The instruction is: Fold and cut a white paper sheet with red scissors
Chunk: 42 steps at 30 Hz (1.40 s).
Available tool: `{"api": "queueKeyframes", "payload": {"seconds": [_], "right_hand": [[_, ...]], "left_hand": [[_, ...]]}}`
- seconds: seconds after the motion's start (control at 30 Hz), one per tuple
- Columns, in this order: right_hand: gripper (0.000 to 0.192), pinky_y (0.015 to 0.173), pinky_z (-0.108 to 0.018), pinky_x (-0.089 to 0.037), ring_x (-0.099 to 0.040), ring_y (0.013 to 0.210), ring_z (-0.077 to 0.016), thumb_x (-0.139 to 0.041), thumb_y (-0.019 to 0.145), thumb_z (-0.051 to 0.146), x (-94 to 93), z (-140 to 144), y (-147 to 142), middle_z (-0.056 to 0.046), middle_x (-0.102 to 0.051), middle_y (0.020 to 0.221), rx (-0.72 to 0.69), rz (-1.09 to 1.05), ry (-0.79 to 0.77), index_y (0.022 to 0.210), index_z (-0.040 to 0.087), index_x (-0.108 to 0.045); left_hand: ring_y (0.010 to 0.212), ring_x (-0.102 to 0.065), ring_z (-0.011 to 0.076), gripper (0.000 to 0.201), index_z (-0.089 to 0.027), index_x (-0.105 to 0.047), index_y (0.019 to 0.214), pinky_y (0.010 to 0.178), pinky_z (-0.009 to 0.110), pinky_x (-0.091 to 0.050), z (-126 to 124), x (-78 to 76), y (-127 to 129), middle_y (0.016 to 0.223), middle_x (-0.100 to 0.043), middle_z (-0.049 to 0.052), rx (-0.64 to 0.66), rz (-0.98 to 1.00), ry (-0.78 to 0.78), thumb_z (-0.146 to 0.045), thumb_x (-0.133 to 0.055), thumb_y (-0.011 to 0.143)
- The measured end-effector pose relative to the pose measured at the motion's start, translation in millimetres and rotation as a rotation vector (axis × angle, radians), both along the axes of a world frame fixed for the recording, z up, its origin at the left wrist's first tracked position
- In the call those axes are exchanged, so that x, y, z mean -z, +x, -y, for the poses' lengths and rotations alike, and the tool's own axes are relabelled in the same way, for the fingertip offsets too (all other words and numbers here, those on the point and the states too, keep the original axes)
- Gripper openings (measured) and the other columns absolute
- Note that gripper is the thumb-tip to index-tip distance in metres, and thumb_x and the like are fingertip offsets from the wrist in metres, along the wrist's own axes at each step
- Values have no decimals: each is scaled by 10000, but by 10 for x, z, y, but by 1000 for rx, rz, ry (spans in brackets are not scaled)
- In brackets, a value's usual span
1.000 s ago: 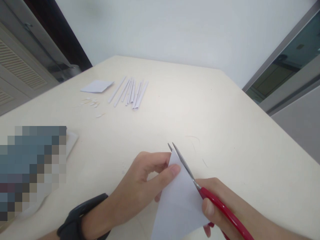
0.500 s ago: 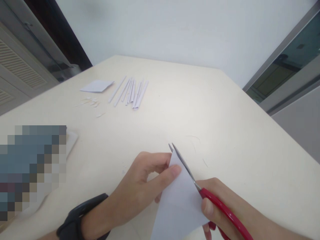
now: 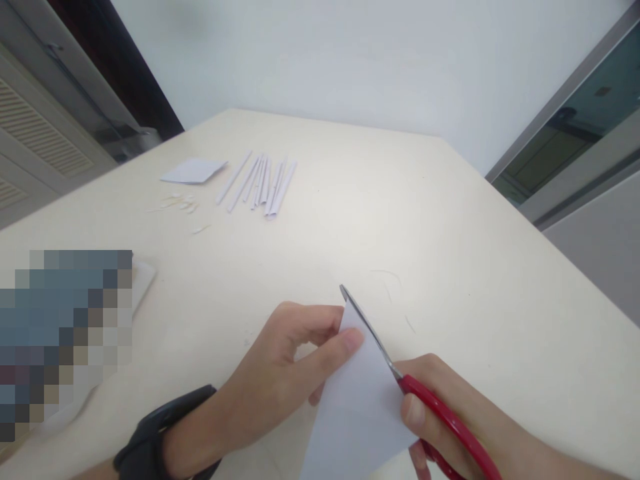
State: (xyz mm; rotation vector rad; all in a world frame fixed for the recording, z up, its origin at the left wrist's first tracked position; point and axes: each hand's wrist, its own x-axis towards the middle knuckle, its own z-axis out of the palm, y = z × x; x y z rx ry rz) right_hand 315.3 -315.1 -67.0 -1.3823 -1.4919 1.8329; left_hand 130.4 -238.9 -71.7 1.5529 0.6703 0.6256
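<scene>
Here, the left hand (image 3: 280,373) is pinching the upper corner of the folded white paper (image 3: 355,407) between thumb and forefinger, fingers clamped on the sheet, while the right hand (image 3: 440,413) is gripping the red handles of the scissors (image 3: 395,367). The blades are lying together along the paper's right edge, their long axis running from the right hand up and left to a tip just beyond the left fingertips. The paper is sitting between both hands, low over the cream table (image 3: 450,253), well apart from the paper strips (image 3: 260,183) at the far side.

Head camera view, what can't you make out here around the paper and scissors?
- Scissors: handle loops cut off by the bottom edge and covered by the right hand.
- Paper: lower corner cut off below.
- Left hand: fingers behind the paper hidden.
- Pixelated block: contents blurred.
</scene>
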Motion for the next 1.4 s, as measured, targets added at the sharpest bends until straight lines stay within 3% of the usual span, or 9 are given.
{"api": "queueKeyframes", "payload": {"seconds": [0.27, 0.43, 0.67, 0.87, 0.97, 1.23, 1.4], "right_hand": [[516, 470, -185, -423, -422, 476, -79, -421, 852, 637, 107, -9, 74, 47, -402, 549, 83, -145, 71, 688, 156, -509], [413, 507, -194, -405, -440, 544, -88, -529, 843, 557, 91, -40, 106, 40, -425, 621, 136, -230, 107, 706, 171, -475], [159, 481, -193, -403, -443, 521, -84, -643, 828, 300, 46, -49, 87, 44, -459, 625, 155, -105, 113, 792, 173, -554], [187, 483, -185, -463, -467, 518, -82, -667, 799, 285, 56, -109, 88, 55, -438, 601, 245, -133, 152, 731, 179, -530], [202, 473, -181, -476, -480, 518, -82, -670, 793, 289, 86, -143, 88, 53, -452, 614, 288, -160, 161, 713, 182, -519], [131, 468, -179, -438, -501, 476, -81, -623, 815, 195, 67, -185, 135, 57, -498, 559, 279, -226, 254, 712, 181, -543], [119, 479, -181, -436, -509, 483, -79, -619, 817, 183, 41, -196, 157, 59, -506, 559, 281, -213, 286, 719, 177, -552]], "left_hand": [[424, -440, 42, 291, -160, -571, 622, 381, 104, -345, -1, -1, 0, 505, -459, -66, 8, -16, 32, -220, -504, 899], [427, -449, 42, 296, -158, -577, 615, 388, 103, -352, -26, -20, 0, 502, -469, -66, 12, -37, 25, -237, -517, 895], [477, -474, 65, 278, -161, -627, 658, 431, 135, -375, -57, -23, 13, 543, -510, -54, 31, -63, 3, -274, -525, 890], [698, -597, 115, 183, -198, -709, 941, 586, 172, -446, -40, 43, 48, 856, -703, -2, 205, -20, -174, -309, -592, 855], [721, -614, 118, 166, -226, -717, 968, 604, 170, -450, -30, 55, 64, 852, -720, -23, 266, -37, -196, -255, -644, 821], [755, -654, 124, 155, -262, -734, 940, 642, 174, -495, -81, -37, 25, 816, -733, -47, 242, -49, -226, -207, -644, 827], [710, -662, 132, 158, -249, -737, 953, 581, 175, -499, -81, 8, 40, 832, -748, -27, 163, -1, -183, -240, -651, 821]]}}
